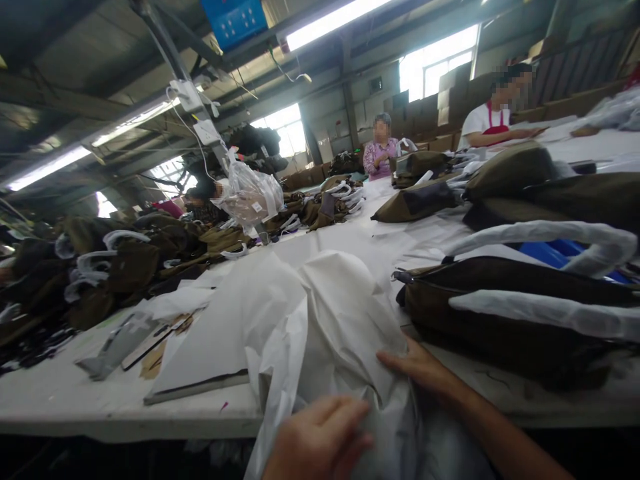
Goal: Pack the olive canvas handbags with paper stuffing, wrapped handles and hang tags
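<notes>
A large, crumpled sheet of white paper (340,313) rises in folds in front of me and hangs over the table's near edge. My left hand (320,437), somewhat blurred, is closed on its lower part with the fingers curled. On the sheet's right side my right hand (423,363) grips it, thumb on the near face and the other fingers hidden behind. Just right of that hand lies a dark olive handbag (500,327), its zipper along the top and its two handles (540,310) wrapped in white padding.
Flat white sheets (215,333) lie on the white table (125,407), beside a grey plastic packet (117,343). Handbags pile up at left (130,267) and far right (515,173). A post (205,127) with sockets stands behind. Two co-workers (383,150) (493,123) are across the table.
</notes>
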Tool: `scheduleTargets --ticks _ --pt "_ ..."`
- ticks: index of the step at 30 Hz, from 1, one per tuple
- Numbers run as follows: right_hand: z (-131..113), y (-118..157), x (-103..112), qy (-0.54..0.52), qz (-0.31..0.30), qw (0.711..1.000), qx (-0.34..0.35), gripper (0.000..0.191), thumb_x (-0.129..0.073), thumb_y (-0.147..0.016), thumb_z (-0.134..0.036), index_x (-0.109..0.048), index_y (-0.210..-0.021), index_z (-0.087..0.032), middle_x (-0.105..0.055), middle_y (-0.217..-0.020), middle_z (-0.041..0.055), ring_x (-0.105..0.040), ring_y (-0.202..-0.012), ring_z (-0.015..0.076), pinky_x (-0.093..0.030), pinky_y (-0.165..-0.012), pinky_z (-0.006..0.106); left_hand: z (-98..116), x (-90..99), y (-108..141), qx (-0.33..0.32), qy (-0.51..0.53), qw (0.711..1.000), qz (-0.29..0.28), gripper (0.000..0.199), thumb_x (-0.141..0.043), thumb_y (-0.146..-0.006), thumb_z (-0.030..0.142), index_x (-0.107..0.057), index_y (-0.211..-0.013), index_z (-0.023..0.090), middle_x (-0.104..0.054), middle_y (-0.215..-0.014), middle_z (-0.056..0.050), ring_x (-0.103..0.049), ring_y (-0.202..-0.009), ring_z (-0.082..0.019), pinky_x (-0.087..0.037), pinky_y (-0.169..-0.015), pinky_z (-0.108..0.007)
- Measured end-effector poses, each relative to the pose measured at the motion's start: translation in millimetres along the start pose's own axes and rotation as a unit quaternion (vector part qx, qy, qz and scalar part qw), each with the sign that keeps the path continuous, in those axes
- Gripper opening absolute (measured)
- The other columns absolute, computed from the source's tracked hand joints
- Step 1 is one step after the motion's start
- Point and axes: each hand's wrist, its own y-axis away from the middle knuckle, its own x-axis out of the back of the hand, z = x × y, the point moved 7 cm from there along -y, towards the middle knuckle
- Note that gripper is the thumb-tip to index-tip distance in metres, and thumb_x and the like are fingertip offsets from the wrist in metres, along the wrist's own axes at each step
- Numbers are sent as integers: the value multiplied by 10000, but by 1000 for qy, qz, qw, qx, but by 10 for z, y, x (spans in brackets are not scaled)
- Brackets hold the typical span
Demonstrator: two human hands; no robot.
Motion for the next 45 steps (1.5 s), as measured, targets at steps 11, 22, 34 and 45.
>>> scheduleTargets --ticks 11,22,34,45 --pt "267 -26 508 150 183 971 46 734 -703 -699 -521 -617 -1335 -165 -636 -1397 158 -567 -1330 344 -400 -1155 484 -1306 1257 -440 195 -36 931 308 824 -745 -784 326 -401 -1524 212 -462 -1564 -183 -333 -1503 -377 -325 -1193 -507" --pt "29 167 -925 176 -45 971 154 518 -578 -867 -302 -587 -1370 -183 -677 -1329 136 -651 -1211 294 -508 -1037 392 -994 -241 -671 239 293 920 104 525 -685 -866 597 -744 -1110 136 -791 -1017 -162 -754 -1022 -309 -585 -941 -385" --pt "-728 -362 -764 464 -54 852 236 415 -481 -1009 -379 -676 -1334 -210 -660 -1386 67 -542 -1346 191 -358 -1169 293 -1190 621 -1085 172 341 903 195 31 -742 -738 162 -730 -761 180 -761 -762 -11 -734 -783 -193 -580 -819 -252" --pt "-156 -1503 -322 611 90 782 88 458 -482 -974 -267 -630 -1345 -44 -529 -1482 246 -337 -1467 372 -63 -1217 529 -1733 598 -1257 196 336 900 198 147 -745 -781 322 -697 -777 183 -700 -666 -18 -693 -636 -188 -555 -648 -264"
